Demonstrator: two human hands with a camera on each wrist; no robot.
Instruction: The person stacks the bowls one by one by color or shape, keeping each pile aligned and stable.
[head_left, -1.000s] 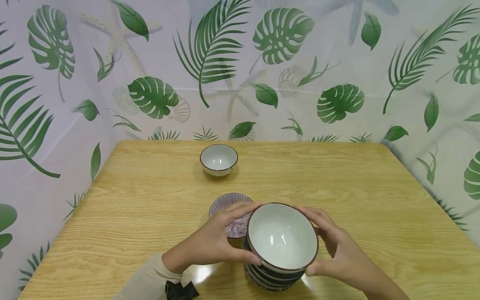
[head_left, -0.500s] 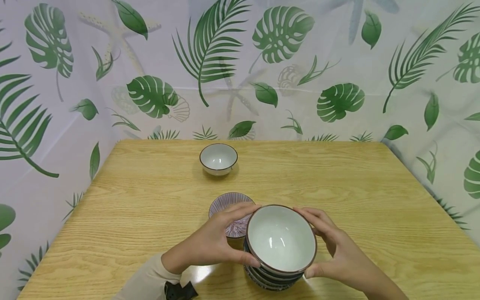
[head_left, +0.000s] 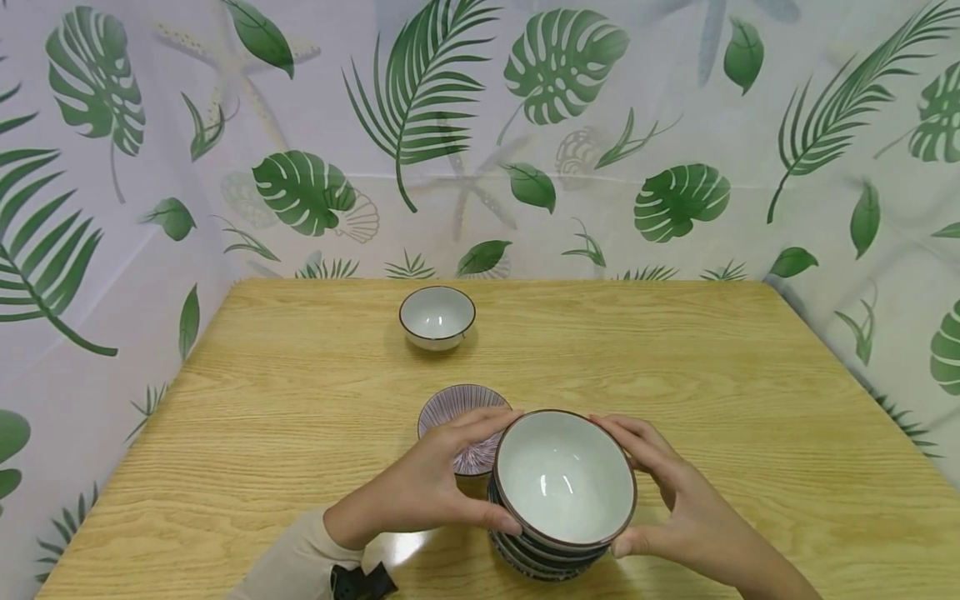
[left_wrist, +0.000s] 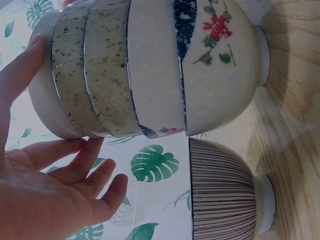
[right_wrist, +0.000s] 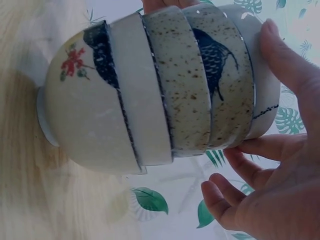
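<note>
A white bowl with a brown rim (head_left: 566, 479) tops a stack of several nested bowls near the table's front. My left hand (head_left: 438, 479) holds its left side, thumb toward the near side and fingers toward the far side. On the opposite side my right hand (head_left: 675, 500) grips the same bowl likewise. Below it, in the right wrist view, come speckled bowls (right_wrist: 182, 95), one with a dark blue motif. At the bottom sits a bowl with a red flower (left_wrist: 227, 85), standing on the table. Most of the lower bowls are hidden from the head view.
Just behind the stack, to its left, stands a bowl with purple stripes (head_left: 457, 408), partly covered by my left hand. Farther back is another white bowl with a dark rim (head_left: 437, 317). The wooden table (head_left: 675, 358) meets a leaf-printed cloth (head_left: 570, 200) at its back and sides.
</note>
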